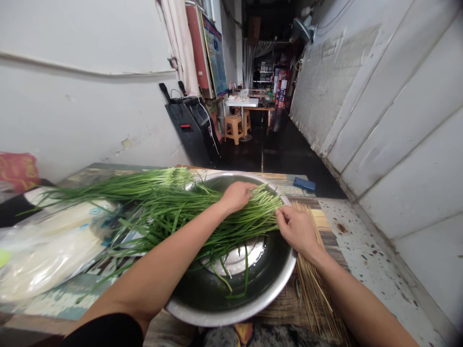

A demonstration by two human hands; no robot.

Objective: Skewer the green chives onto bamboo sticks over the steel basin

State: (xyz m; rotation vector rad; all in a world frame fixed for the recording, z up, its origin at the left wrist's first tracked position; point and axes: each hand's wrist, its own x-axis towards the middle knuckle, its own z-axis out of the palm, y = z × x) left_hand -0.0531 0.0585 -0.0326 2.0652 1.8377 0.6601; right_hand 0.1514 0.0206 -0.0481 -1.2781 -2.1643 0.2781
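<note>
A large bunch of green garlic chives point(202, 221) lies across a wide metal basin point(273, 303), its pale cut ends to the right and the leaf tips hanging over the left rim. My left hand point(237, 196) is on top of the bunch, fingers curled into the stalks near the cut ends. At the basin's right rim, my right hand point(298, 226) is closed, thumb against fingers, at the stalk ends. A few loose leaves dangle into the basin. Another pile of chives point(159, 178) lies behind, on the table's far left side.
Thin bamboo skewers point(318, 294) lie right of the basin on the wood-patterned table point(278, 301). A clear plastic bag with pale contents point(54, 246) is at left. A small blue box point(304, 184) sits at the far right corner. Beyond stand a black speaker-like case point(191, 127) and stools point(234, 126).
</note>
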